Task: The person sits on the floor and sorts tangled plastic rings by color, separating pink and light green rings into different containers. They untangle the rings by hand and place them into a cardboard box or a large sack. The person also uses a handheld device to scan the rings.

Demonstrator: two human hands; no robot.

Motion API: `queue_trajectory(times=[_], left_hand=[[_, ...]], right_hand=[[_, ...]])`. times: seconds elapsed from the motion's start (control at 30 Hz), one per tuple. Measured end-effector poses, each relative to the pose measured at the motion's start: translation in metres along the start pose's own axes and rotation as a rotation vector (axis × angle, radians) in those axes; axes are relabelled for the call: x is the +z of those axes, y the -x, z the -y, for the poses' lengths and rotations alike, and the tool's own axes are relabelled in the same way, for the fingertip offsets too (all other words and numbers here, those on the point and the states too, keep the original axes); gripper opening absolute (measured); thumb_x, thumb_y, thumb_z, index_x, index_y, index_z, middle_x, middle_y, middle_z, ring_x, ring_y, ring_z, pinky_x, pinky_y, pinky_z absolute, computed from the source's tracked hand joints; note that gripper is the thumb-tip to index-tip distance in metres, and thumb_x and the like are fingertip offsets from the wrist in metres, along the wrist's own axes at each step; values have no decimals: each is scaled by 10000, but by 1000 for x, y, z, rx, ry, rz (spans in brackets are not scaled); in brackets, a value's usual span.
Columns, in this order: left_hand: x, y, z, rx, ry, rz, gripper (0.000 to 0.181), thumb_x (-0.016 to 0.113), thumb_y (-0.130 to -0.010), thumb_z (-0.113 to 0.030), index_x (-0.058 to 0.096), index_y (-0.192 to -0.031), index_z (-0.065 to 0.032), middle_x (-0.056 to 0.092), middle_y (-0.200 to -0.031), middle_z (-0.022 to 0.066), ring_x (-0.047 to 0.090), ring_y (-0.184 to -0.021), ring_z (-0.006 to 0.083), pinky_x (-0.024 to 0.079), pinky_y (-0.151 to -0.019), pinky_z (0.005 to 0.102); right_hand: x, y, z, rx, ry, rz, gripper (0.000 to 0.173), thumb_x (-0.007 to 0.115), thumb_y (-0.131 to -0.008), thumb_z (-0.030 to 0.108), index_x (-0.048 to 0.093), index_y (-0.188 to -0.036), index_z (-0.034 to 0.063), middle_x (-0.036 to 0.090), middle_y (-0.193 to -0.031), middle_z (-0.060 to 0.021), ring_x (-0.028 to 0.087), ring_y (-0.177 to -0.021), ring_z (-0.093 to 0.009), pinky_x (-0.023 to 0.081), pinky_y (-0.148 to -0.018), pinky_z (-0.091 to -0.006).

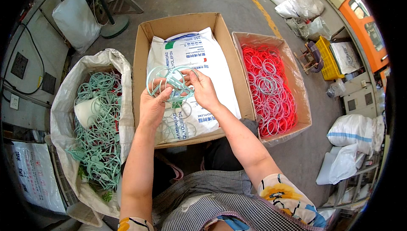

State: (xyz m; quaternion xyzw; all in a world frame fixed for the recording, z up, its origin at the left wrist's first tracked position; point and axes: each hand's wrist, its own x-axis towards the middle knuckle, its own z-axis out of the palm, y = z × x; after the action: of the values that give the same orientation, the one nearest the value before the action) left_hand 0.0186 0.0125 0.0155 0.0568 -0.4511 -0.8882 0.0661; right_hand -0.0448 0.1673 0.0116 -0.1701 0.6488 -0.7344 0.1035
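Several pale green plastic rings with a runner [175, 84] are between my two hands, above a cardboard box [244, 94]. My left hand [154, 105] holds the left side of this bundle, with fingers threaded among the rings. My right hand [204, 90] grips the right side between thumb and fingers. Beneath them, a white printed resin sack [219, 68] covers the box's contents. A few translucent rings [187, 112] lie on the sack, nearer to me. Where the fingers overlap the bundle, parts of it are hidden.
To the left, an open woven sack [60, 116] holds tangled green plastic scraps [95, 148] and a white cup-like piece [86, 112]. A lined box [302, 103] of red and pinkish rings [270, 84] stands at right. Beyond are a stand's round base [115, 29] and a yellow crate [327, 59].
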Motion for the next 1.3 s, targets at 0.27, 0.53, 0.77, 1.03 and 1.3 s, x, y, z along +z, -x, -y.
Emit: queue_trajectory(times=[0.27, 0.53, 0.77, 1.03, 1.3], left_hand=[[-9, -4, -3, 23, 141, -21, 80, 594, -878, -81, 596, -944, -34, 595, -858, 48, 448, -655, 79, 353, -596, 211], [-7, -5, -6, 46, 114, -18, 82, 575, -894, -101, 593, -936, -33, 576, -811, 41, 430, -656, 85, 342, -608, 206], [-1, 0, -9, 74, 11, 73, 71, 544, -906, -75, 595, -928, -32, 566, -795, 31, 425, -653, 80, 351, -608, 197], [-8, -2, -10, 81, 6, 95, 82, 596, -873, -69, 604, -931, -11, 593, -814, 57, 440, -670, 81, 361, -628, 203], [-9, 0, -9, 61, 6, 86, 79, 598, -871, -64, 614, -930, -14, 598, -825, 52, 464, -683, 83, 371, -634, 201]], right_hand=[[-3, -2, 2, 1, -145, -84, 377, 348, -994, 274, 564, -1001, -35, 605, -895, -119, 609, -791, -162, 544, -627, -283], [-11, -3, -2, -40, -36, -57, 334, 384, -984, 285, 560, -942, 4, 597, -865, -72, 595, -759, -118, 521, -588, -258], [-10, 1, 7, 48, -83, -51, 292, 418, -974, 279, 552, -955, 21, 573, -857, -49, 591, -685, -103, 477, -507, -220], [-11, 0, 9, 32, -111, -6, 268, 425, -971, 262, 558, -975, 30, 571, -849, -53, 592, -660, -104, 478, -487, -202], [-10, 2, 14, 6, -65, 53, 226, 449, -965, 239, 571, -936, 50, 542, -737, 2, 512, -598, -51, 424, -475, -175]])
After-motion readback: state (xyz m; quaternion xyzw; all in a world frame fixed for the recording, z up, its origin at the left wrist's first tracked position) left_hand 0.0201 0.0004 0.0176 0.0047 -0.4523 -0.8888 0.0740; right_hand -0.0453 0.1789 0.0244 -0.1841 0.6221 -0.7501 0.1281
